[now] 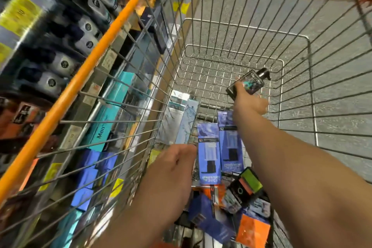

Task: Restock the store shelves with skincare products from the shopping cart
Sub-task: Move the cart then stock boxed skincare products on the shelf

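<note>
Much of the shelving along the cart's left side is smeared by motion blur, so the dark packs and teal boxes there show only as shapes, and the price tags cannot be read. Both forearms run out of the bottom edge. The left hand hangs inside the shopping cart near its left wall, just beside two blue boxes lying flat on the cart floor; its fingers curl downward out of sight, and whether they hold anything cannot be told. The right hand is raised above the middle of the cart floor, fingers and thumb wrapped round the lower end of a dark pump bottle, whose pump head points toward the far wall. More boxes, orange and blue, pile against the near wall, partly hidden by the right arm.
</note>
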`<state>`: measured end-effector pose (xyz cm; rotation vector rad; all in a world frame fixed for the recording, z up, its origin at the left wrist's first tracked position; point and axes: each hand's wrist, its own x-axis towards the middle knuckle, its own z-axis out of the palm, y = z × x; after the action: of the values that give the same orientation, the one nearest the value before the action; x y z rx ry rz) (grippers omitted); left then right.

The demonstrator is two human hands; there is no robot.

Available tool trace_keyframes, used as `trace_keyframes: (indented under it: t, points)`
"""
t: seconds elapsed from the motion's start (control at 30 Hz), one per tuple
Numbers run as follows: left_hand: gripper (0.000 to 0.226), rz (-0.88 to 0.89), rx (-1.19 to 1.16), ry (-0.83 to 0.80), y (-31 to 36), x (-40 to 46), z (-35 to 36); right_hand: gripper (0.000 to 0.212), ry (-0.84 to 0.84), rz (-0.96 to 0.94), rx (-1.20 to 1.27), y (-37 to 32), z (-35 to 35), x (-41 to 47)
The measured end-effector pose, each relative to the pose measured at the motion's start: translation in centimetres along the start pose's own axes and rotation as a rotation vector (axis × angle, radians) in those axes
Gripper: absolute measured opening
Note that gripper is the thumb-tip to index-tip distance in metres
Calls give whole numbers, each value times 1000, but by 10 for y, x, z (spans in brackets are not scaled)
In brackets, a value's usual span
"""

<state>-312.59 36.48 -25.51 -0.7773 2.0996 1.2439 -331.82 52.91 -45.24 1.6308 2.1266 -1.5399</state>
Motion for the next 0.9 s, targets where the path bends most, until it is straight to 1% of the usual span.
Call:
trace_keyframes:
  t: [0.03,0.07,0.17,0.3,0.33,0.43,0.57,0.67,0.8,0.9]
  points:
    - [28,4,2,-16,-2,-1,-1,120,3,-5,-33,3,2,2]
    - [28,6,11,-22,-5,-1,-2,119,3,-7,-50,3,2,2]
    - [25,-7,38,-21,-7,-2,-3,100,-18,23,-103,-5,-3,-2]
    - [28,-2,70,-20,-4,-4,1,76,-63,23,-79,-13,-7,-5]
    - [29,-7,74,-22,-3,-5,2,73,-73,20,-73,-14,-8,-6]
    - [30,-6,99,-28,-3,-8,4,72,-85,-2,-120,-14,-11,-12]
    - [27,6,71,-25,-9,-14,-2,59,-97,-37,-154,1,-11,-22]
    - [25,9,12,5,-13,-19,-12,54,-37,-31,15,8,-21,-42]
    - [26,-21,-18,28,-5,-32,-23,50,-86,0,310,0,-43,-84]
    - [25,-7,-61,42,5,-44,-27,47,-116,3,472,-18,-63,-125]
